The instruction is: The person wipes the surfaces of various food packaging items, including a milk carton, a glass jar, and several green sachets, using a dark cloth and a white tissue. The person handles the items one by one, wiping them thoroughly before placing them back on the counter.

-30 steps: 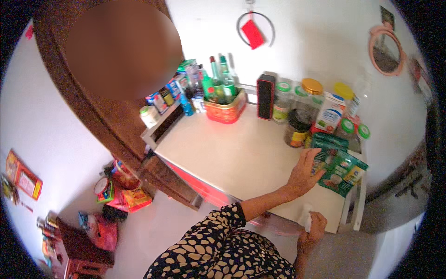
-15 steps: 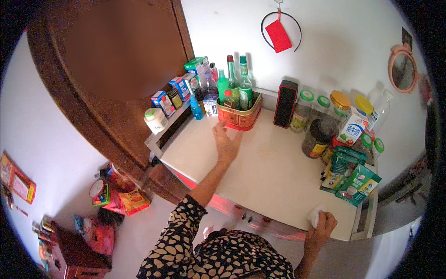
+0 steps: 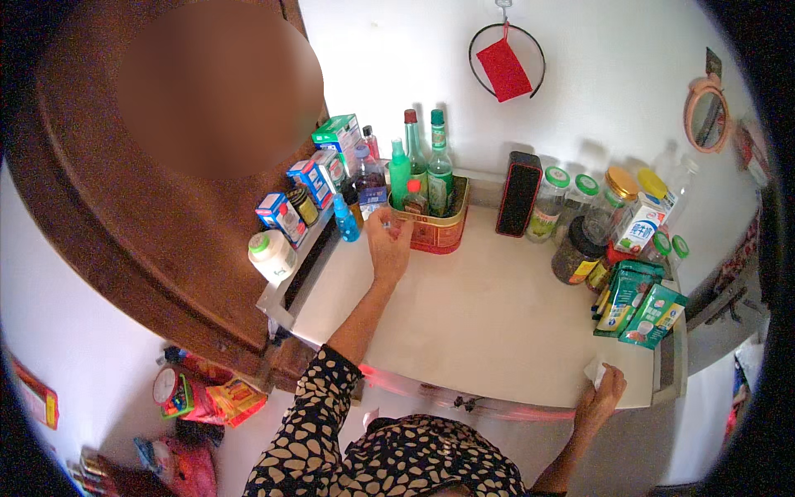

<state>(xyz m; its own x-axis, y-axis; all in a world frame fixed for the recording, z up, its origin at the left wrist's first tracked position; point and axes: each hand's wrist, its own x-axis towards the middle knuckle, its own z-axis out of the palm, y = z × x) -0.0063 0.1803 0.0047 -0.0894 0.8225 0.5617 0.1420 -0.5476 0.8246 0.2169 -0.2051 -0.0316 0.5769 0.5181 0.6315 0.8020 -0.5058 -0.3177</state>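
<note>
My left hand (image 3: 387,248) is at the left front corner of a red and gold tin (image 3: 435,238), its fingers curled in. Whatever they hold is mostly hidden; a small pale bit shows between them. In the tin stand green glass bottles (image 3: 440,182), a green spray bottle (image 3: 400,174) and a small red-capped bottle (image 3: 415,199). Just left of the hand are a dark purple bottle (image 3: 370,186) and a blue spray bottle (image 3: 345,220). My right hand (image 3: 600,396) pinches a crumpled white tissue (image 3: 594,371) on the right front part of the white tabletop (image 3: 489,323).
Boxes and a white jar (image 3: 272,255) line the left ledge (image 3: 302,277). A black and red speaker (image 3: 519,195), several glass jars (image 3: 546,207), a milk carton (image 3: 640,222) and green packets (image 3: 652,316) stand at the back and right. A brown wooden cabinet (image 3: 166,240) rises at left.
My left hand has moved left along the tin, its fingers drawing in. A small white box that stood beside the tin no longer shows there. My right hand keeps the tissue.
</note>
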